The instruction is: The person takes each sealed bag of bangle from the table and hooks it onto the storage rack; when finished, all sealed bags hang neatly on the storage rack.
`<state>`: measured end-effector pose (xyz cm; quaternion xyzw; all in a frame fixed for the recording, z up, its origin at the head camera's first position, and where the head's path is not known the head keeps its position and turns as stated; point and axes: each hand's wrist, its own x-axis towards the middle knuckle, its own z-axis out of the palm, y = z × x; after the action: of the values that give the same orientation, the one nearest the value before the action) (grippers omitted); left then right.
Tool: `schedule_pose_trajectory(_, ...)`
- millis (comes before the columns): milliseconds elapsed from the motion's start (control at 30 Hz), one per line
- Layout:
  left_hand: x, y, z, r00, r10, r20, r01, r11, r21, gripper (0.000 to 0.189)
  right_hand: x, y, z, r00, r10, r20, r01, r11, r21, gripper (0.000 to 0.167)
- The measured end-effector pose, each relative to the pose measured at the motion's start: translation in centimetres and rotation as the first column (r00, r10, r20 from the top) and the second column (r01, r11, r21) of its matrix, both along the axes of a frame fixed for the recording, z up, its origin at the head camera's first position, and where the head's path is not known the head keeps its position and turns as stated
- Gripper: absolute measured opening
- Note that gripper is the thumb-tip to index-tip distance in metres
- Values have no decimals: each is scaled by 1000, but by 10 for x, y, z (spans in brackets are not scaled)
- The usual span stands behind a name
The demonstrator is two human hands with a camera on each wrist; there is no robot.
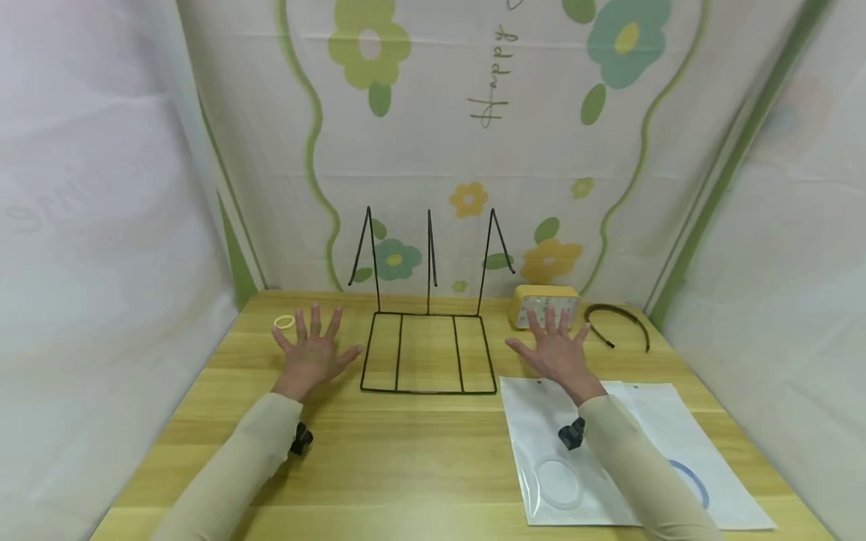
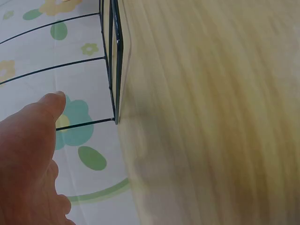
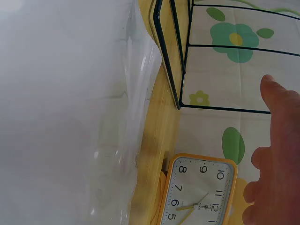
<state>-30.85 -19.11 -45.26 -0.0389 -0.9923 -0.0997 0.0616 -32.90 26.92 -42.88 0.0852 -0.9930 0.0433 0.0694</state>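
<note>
My left hand [image 1: 313, 358] is held with fingers spread to the left of a black wire rack [image 1: 429, 392], holding nothing. A small yellow ring [image 1: 284, 321] lies beside its fingertips in the head view. On the rack's other side, my right hand [image 1: 558, 355] also has its fingers spread and grips nothing. Its fingertips overlap a yellow alarm clock [image 1: 545, 291] in the head view. The clock's white face [image 3: 192, 187] shows beside that hand in the right wrist view. Thin upright prongs rise from the back of the rack.
A dark headband [image 1: 617, 308] lies right of the clock. Two clear plastic bags [image 1: 534, 421] with white contents lie at front right, showing a pale ring print and a blue ring print [image 1: 691, 481]. Flowered white cloth [image 1: 419, 150] hangs behind and around the wooden table [image 1: 406, 466].
</note>
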Motion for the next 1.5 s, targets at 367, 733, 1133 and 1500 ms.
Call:
schedule_pose_trajectory(367, 3, 1, -5, 1000, 10, 15, -10, 1000, 18, 90, 1, -2, -8, 1000, 24, -19, -25, 999, -25, 94)
schedule_pose_trajectory(733, 2, 5, -3, 994, -47, 103, 30, 987, 159, 88, 10, 9, 3, 1000, 21, 2, -21, 999, -45, 97)
schedule_pose_trajectory(1133, 16, 6, -7, 991, -13, 135, -66, 822, 566, 35, 57, 66, 42, 976, 14, 218, 24, 985, -171, 61)
schedule_pose_trajectory(1500, 28, 28, -15, 994, 4, 108, -64, 831, 553, 17, 66, 85, -2, 901, -142, 409, 203, 973, -108, 64)
